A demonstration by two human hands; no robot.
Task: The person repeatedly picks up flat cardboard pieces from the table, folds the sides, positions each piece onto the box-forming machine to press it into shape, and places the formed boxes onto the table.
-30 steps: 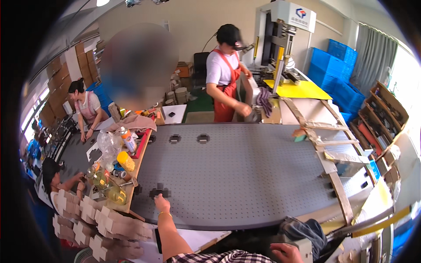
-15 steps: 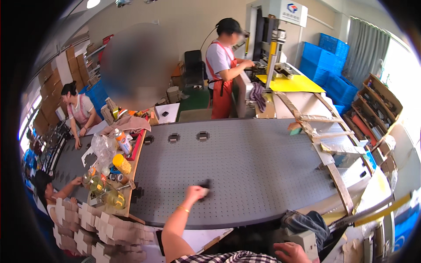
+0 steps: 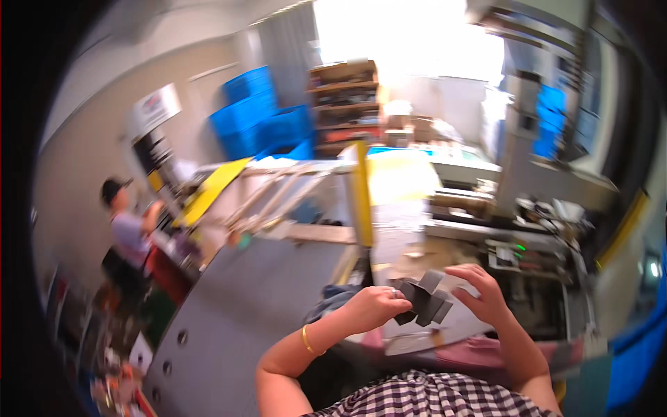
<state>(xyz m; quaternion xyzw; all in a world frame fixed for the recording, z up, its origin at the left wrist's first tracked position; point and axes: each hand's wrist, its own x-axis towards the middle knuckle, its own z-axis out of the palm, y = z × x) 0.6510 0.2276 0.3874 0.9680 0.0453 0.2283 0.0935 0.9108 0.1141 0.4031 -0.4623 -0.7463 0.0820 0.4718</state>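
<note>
While gripped between left hand (image 3: 372, 306) and right hand (image 3: 483, 295), both clamped on dark cross-shaped piece (image 3: 422, 297); grey table (image 3: 257, 292) at nine o'clock.

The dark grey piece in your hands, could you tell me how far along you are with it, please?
Done: the dark grey piece is off the grey table and lifted in front of the chest. In hand: the left hand and right hand both grip it, flaps sticking out. Left: it is not set down anywhere yet; blur hides how far it is folded.
</note>
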